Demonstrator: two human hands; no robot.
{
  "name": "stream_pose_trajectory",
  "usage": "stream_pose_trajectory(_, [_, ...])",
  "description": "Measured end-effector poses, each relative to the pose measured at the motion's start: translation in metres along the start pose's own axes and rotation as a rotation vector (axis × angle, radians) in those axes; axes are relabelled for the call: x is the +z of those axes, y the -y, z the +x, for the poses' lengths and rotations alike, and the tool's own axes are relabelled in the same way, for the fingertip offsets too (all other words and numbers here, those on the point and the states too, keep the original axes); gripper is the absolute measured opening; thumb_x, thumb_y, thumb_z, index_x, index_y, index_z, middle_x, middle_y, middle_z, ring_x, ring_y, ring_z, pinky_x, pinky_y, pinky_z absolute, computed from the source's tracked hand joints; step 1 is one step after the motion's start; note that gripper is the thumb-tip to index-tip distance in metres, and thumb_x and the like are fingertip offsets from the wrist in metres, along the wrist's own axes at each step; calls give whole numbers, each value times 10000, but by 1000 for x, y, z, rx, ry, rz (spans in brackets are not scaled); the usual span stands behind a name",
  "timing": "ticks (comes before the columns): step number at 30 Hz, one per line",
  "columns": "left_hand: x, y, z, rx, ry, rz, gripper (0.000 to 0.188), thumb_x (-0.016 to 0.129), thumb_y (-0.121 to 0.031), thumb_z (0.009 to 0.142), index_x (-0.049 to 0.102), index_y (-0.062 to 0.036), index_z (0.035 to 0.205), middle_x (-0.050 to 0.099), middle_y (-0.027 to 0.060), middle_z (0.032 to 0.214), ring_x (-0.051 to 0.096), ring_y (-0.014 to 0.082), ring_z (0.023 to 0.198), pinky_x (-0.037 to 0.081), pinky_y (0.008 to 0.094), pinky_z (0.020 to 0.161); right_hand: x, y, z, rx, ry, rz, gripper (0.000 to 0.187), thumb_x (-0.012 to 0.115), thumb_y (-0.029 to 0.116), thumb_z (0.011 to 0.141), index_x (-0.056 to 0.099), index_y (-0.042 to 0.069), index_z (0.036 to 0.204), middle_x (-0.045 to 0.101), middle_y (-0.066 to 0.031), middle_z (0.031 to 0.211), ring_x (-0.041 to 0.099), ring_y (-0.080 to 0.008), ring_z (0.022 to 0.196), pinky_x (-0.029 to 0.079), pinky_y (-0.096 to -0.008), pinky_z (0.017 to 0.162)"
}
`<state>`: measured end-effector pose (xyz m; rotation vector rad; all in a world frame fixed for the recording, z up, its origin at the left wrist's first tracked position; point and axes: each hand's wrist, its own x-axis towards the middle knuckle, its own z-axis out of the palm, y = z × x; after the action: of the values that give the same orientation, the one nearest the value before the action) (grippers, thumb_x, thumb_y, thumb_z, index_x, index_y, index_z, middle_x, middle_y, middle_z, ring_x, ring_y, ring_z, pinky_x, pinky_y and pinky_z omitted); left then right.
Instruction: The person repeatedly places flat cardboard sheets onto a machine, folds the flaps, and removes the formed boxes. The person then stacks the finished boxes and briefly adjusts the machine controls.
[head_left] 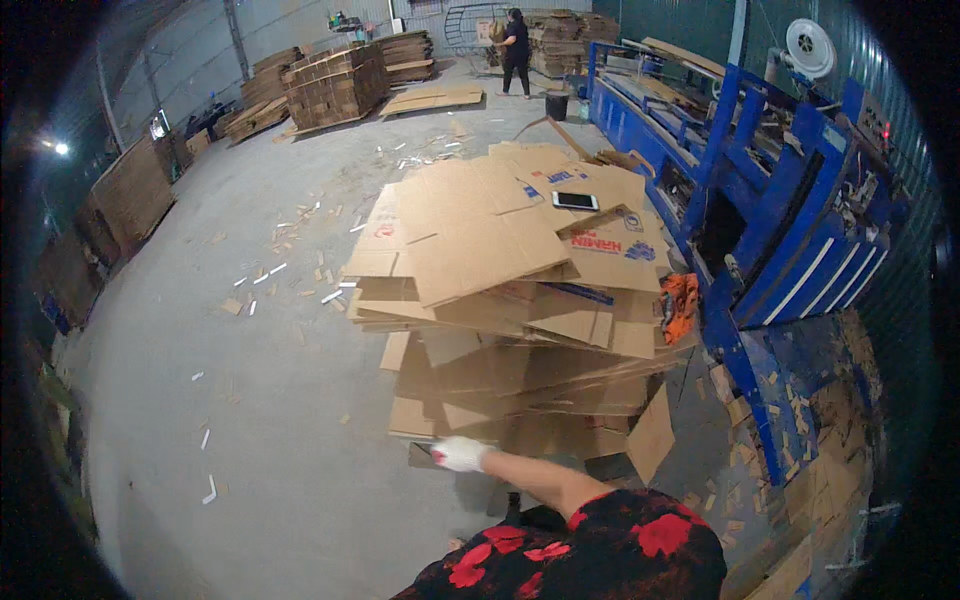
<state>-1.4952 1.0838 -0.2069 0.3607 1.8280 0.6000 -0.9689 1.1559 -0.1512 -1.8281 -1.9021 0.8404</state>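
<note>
A tall, uneven stack of flattened cardboard boxes [480, 230] stands before me, with red and blue print on some upper sheets. My right hand [461, 454], in a white glove, reaches leftward to the stack's lower near corner. It is at or against the edge of the low sheets; its fingers are too blurred to show whether they grip one. My left hand is out of sight. On top of the pile lies a smartphone [575, 201] with a white frame. An orange cloth [680, 308] hangs at the pile's right side.
A blue machine [740, 190] stands close on the right, with cardboard scraps [740, 420] around its foot. Strips of white and brown offcuts [270, 272] litter the floor on the left. Farther back are bundled cardboard stacks [335, 88], a black bucket [556, 104] and another person [516, 52].
</note>
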Motion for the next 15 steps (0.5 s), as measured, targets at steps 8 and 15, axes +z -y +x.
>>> stream_pose_trajectory(8, [112,-416,142,748,486,147,220,563,-238,899,544,-61,1028,598,39,869,554,134,727,423,261,572,119,-59,-102,1207,377,225,398,511,259,757,659,67,1072,596,-184,1183,568,-353,1109,452,-436,921])
stream_pose_trajectory(15, [242,-566,199,1162,587,692,255,568,-236,880,628,11,904,606,67,705,545,145,670,443,305,630,189,-68,38,995,-72,-258,256,531,248,807,697,53,807,683,-164,819,669,-296,735,514,-424,647])
